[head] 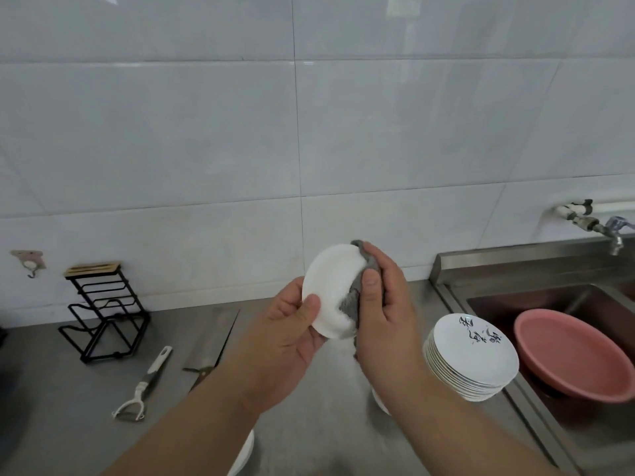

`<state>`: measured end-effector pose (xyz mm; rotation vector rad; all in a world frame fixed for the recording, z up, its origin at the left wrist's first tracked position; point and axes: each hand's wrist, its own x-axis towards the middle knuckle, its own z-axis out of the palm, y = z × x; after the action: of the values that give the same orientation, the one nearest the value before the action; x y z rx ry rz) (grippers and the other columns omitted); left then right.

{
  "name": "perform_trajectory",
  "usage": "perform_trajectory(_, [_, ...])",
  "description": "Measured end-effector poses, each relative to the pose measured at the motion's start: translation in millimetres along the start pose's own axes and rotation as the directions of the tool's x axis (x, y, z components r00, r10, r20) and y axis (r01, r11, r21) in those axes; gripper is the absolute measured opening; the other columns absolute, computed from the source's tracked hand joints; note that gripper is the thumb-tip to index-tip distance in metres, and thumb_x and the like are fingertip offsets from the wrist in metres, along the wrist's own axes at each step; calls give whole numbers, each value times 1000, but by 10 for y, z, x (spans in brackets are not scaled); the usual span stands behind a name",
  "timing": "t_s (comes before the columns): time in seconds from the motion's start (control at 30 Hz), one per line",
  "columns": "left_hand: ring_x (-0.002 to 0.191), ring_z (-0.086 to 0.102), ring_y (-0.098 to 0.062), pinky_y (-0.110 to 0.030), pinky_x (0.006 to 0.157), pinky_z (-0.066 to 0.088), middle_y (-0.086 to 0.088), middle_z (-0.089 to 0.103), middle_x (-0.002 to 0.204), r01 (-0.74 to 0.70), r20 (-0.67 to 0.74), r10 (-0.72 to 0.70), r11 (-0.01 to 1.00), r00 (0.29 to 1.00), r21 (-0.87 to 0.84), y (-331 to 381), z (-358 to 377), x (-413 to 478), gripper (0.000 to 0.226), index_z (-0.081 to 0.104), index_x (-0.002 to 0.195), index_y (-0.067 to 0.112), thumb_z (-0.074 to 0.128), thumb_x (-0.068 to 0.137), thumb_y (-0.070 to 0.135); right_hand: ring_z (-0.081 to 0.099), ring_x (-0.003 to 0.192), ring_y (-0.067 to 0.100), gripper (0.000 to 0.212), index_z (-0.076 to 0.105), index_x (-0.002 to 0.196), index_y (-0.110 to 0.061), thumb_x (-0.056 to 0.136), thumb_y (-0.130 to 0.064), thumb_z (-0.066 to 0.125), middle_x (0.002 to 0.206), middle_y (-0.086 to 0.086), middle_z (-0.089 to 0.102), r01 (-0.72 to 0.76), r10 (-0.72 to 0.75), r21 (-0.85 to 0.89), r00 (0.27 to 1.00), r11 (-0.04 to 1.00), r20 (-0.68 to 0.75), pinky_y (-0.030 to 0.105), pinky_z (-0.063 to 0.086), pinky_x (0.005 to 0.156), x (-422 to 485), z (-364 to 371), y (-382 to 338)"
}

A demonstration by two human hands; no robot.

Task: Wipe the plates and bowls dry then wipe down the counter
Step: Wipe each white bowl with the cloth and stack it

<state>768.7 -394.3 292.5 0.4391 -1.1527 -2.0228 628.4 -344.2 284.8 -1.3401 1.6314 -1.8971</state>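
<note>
Two hands held above the surface (68, 389). The left hand (292, 324) grips the white plate (330, 286) by its lower-left rim. The right hand (385, 304) clamps a grey cloth (354, 297) over its right rim. The plate stands near upright, long axis vertical, face toward the person. A plate stack (474, 355) sits right of the right hand, beside the sink edge (450, 297).

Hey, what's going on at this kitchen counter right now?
A person is drying dishes. Their left hand holds a small white ceramic dish above the grey steel counter, while the right hand presses a grey cloth over its right side. A stack of white plates with black brush markings sits beside the steel sink, which holds a pink plastic basin.
</note>
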Motion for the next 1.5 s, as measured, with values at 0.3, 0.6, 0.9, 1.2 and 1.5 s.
perform_trajectory(0.3, [133, 56, -39, -54, 106, 50, -20, 58, 145, 124, 52, -128, 989, 990, 78, 161, -141, -48, 49, 55, 145, 9, 51, 99, 26, 58, 131, 17, 41, 65, 136, -30, 101, -45, 49, 131, -12, 65, 135, -97, -101, 943, 986, 318, 38, 47, 109, 180, -256, 25])
perform_trajectory(0.6, [124, 63, -32, -57, 110, 44, -14, 66, 137, 36, -15, -33, 972, 999, 233, -162, -90, -135, 48, 59, 140, 16, 60, 92, 14, 66, 119, 14, 43, 64, 130, -46, 95, -62, 46, 128, -20, 69, -236, 228, 91, 970, 967, 89, 49, 53, 103, -114, -77, 150])
perform_trajectory(0.9, [124, 63, -33, -45, 103, 54, -18, 63, 138, 21, 31, -25, 994, 999, 107, -93, 0, -54, 48, 49, 142, 7, 56, 94, 10, 67, 104, 22, 41, 57, 136, -49, 102, -60, 37, 130, -11, 66, -190, 194, 108, 981, 976, -26, 50, 61, 80, -148, 2, 74])
perform_trajectory(1.2, [122, 65, -39, -56, 94, 57, -16, 66, 136, 81, 31, -84, 993, 996, 83, 76, -57, -21, 48, 50, 144, 13, 55, 96, 18, 65, 120, 7, 39, 69, 130, -31, 100, -45, 48, 129, -11, 71, -206, 191, 124, 974, 971, 121, 33, 52, 97, 44, -107, 145])
perform_trajectory(1.5, [133, 58, -32, -44, 110, 49, -13, 63, 141, 97, 30, -101, 988, 994, 119, -102, -148, -31, 54, 52, 145, 10, 57, 91, 7, 64, 123, 10, 53, 65, 132, -38, 92, -66, 44, 131, -15, 69, -264, 255, 162, 964, 951, 75, 40, 53, 100, -92, 28, 299])
